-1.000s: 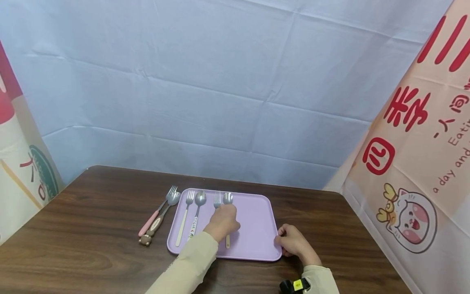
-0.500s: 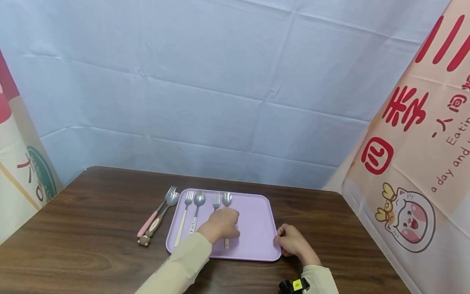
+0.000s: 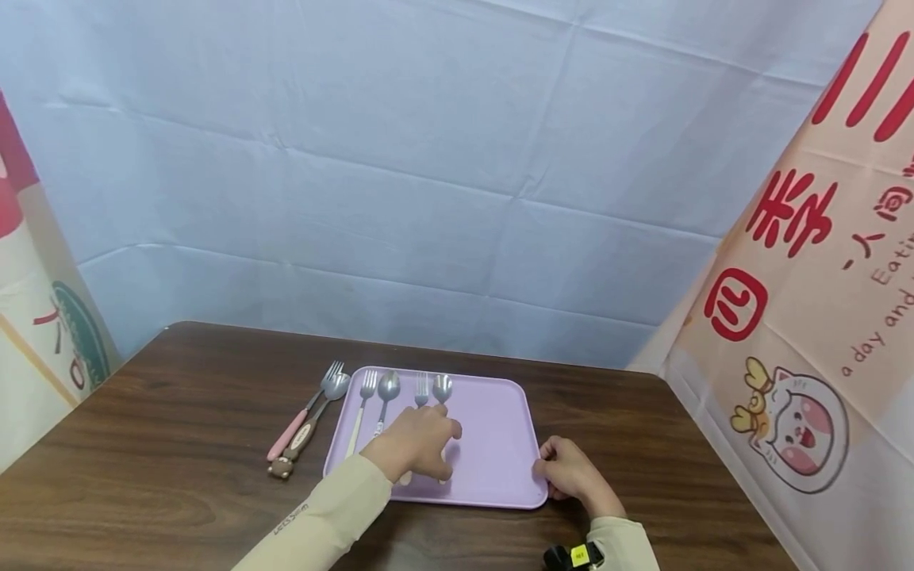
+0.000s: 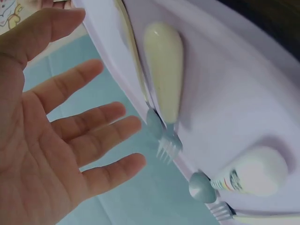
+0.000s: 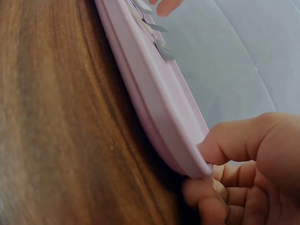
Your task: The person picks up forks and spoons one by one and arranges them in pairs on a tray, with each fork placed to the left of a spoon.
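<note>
My right hand (image 3: 569, 466) pinches the near right corner of a light purple tray (image 3: 496, 444), thumb on the rim and fingers curled beneath. Over the tray, my left hand (image 3: 412, 441) has its fingers spread and holds nothing. Under it lie a fork (image 3: 422, 386) and a spoon (image 3: 443, 386), side by side, their handles partly hidden in the head view. The left wrist view shows the fork's thick cream handle (image 4: 165, 70) clear of the fingers. Farther left on the tray are another fork (image 3: 368, 384) and a spoon with a printed white handle (image 3: 389, 385).
On the dark wooden table (image 3: 178, 436), left of the tray, a pink-handled fork (image 3: 289, 432) lies beside a spoon with a brown bear handle (image 3: 303, 432). A pale blue cloth (image 3: 400, 198) hangs behind the table, and a printed cloth (image 3: 785, 357) hangs at the right.
My left hand has let go of the cutlery on the tray, spread its fingers and drawn back slightly toward the left and the near side. My right hand keeps its grip on the tray corner.
</note>
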Action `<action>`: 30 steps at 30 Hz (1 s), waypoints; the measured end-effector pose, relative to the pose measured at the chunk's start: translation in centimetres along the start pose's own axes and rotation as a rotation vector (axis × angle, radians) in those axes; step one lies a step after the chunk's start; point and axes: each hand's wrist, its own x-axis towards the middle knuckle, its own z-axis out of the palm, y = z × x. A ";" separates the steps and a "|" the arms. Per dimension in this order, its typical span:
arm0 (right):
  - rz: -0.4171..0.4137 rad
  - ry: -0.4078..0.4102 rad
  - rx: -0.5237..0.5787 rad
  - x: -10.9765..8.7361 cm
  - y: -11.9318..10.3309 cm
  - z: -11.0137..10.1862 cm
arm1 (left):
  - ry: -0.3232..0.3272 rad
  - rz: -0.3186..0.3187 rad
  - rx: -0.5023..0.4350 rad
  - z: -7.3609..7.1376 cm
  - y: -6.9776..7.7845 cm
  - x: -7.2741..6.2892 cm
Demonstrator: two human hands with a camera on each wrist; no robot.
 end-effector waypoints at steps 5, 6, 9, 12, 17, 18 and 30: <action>0.004 0.003 0.006 -0.1 0.1 0.0 | 0.013 0.001 0.031 0.1 -0.2 -0.1; 0.003 0.004 0.006 -0.1 0.1 0.0 | 0.011 -0.001 0.035 0.1 -0.2 -0.1; 0.004 0.004 0.004 -0.1 0.2 0.0 | 0.011 -0.005 0.048 0.2 -0.1 0.0; 0.001 0.007 0.004 -0.1 0.1 0.1 | 0.013 -0.008 0.068 0.3 -0.1 0.0; -0.012 0.004 0.008 -0.1 0.1 0.1 | 0.015 -0.022 0.087 0.3 -0.4 -0.3; -0.013 0.002 0.007 -0.1 0.1 0.1 | 0.020 -0.024 0.084 0.3 -0.6 -0.5; -0.013 0.006 -0.005 -0.1 0.1 0.2 | 0.062 -0.058 0.060 0.2 -4.0 -2.8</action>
